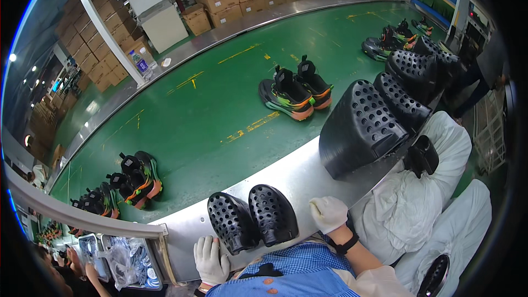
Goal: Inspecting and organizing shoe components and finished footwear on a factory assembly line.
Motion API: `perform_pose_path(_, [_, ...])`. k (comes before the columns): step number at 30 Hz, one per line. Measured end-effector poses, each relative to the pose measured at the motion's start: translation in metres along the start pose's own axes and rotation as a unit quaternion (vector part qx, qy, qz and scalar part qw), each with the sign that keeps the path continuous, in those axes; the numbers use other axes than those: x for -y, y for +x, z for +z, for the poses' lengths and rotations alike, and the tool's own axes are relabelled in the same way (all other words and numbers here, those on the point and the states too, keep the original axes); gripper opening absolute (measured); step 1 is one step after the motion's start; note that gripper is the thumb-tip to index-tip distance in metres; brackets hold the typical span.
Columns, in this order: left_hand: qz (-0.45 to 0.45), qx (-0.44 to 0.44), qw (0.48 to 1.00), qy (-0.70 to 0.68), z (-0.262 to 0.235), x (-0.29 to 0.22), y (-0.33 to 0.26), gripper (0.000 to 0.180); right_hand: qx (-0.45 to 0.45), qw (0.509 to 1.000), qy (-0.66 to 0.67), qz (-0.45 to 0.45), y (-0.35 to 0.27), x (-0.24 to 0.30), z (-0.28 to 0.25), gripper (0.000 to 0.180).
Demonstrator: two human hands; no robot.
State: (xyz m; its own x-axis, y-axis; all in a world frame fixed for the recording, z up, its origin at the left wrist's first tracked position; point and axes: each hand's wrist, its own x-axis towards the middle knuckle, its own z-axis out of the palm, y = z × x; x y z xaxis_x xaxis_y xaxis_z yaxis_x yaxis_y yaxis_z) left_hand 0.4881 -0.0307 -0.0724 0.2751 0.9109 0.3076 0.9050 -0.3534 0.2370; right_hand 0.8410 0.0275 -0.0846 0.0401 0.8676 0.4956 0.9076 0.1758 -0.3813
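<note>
My left hand [211, 260], in a white glove, lies on the metal ledge with its fingers stretched out, open and holding nothing. Just right of it stand two black perforated shoe inserts, one left [233, 223] and one right [273, 214], side by side and apart from the hand. My right hand [329, 214], also gloved, rests on the ledge to their right, closed in a loose fist with nothing visible in it. Beyond it, tall nested stacks of the same black inserts [360, 126] stand along the ledge.
A green conveyor belt [203, 126] carries black, green and orange sneakers [294, 91], with more pairs [137, 179] at left. White sacks [393, 209] sit at my right. Plastic trays [132, 261] stand lower left, near another person's arm. Cartons [220, 0] are stacked behind the belt.
</note>
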Motion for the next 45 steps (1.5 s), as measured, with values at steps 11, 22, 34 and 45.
perform_pose_path(11, [-0.002,-0.001,1.000,-0.008,-0.004,-0.004,0.001,0.048,0.039,0.997,-0.031,0.051,0.002,0.004,-0.003,0.017])
perform_pose_path(22, [-0.011,0.002,1.000,-0.012,-0.002,0.000,-0.001,0.050,0.066,0.995,-0.033,0.069,0.005,0.008,-0.005,0.016])
perform_pose_path(34, [-0.015,0.004,1.000,-0.015,-0.003,0.000,0.001,0.049,0.025,0.998,-0.018,0.055,0.007,0.013,-0.005,0.011])
perform_pose_path(45, [-0.015,0.001,1.000,-0.019,-0.004,-0.001,0.004,0.049,0.036,0.997,-0.042,0.057,0.007,0.012,-0.002,0.008])
